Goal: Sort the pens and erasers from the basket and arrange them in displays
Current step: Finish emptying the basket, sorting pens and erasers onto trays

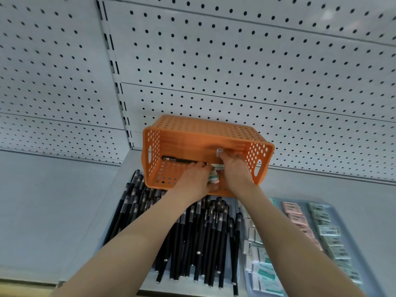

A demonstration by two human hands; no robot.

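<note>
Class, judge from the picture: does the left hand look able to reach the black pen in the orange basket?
Probably yes: the left hand is inside the orange basket, fingertips beside the black pen, nothing covering it. The erasers it seems to hold may crowd its grip.

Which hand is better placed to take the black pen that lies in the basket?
Probably the left hand: its fingertips reach the black pen at its end, while the right hand is farther right, at a white eraser.
</note>
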